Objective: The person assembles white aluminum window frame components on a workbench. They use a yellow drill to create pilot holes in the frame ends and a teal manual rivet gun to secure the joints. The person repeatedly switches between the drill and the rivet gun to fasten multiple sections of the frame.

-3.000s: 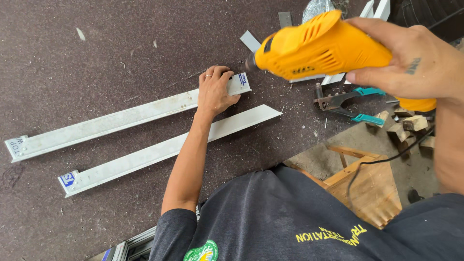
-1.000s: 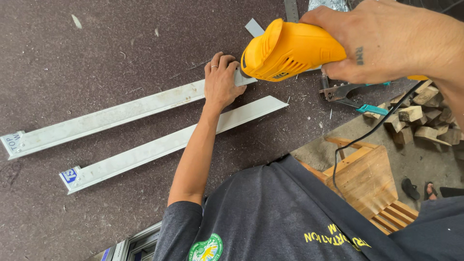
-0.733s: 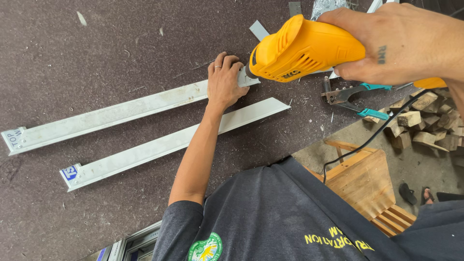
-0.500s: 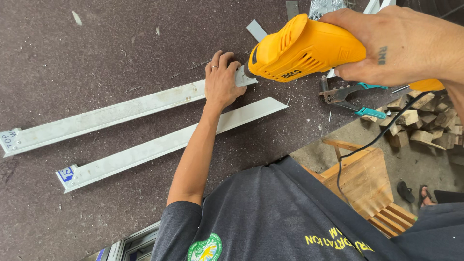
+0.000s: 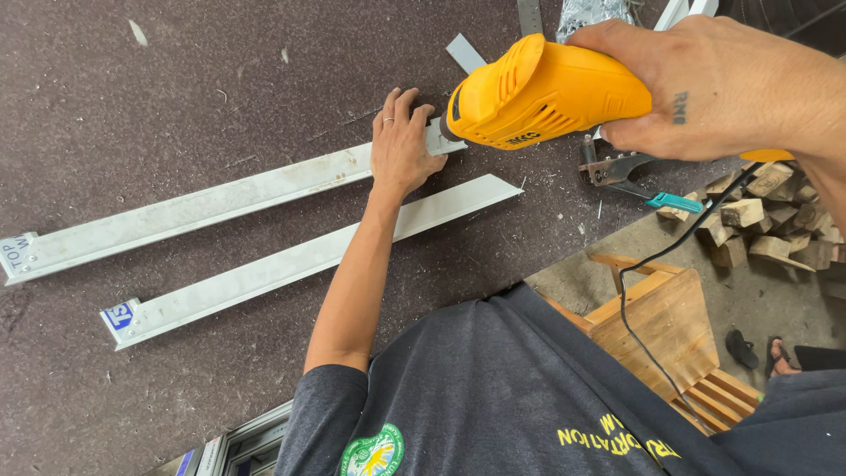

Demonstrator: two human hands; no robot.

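My left hand (image 5: 399, 141) presses flat on the right end of a long pale metal bar (image 5: 220, 199) lying on the dark board. A second, similar bar (image 5: 308, 256) lies just below it, parallel. My right hand (image 5: 705, 84) grips a yellow corded power drill (image 5: 542, 92). The drill's nose points left at the upper bar's end, close to my left fingers. Its bit is hidden behind the drill body and my hand. A black cord (image 5: 670, 256) hangs from the drill.
The dark work board (image 5: 176, 79) ends at the lower right. Teal-handled pliers (image 5: 639, 181) lie near that edge. Past the edge are wood offcuts (image 5: 758, 220), a wooden pallet frame (image 5: 670, 326) and sandals on the floor. Small metal strips lie at the top.
The drill has swung slightly down and left toward the upper bar's end. My left hand has stayed pressed on the bar throughout.
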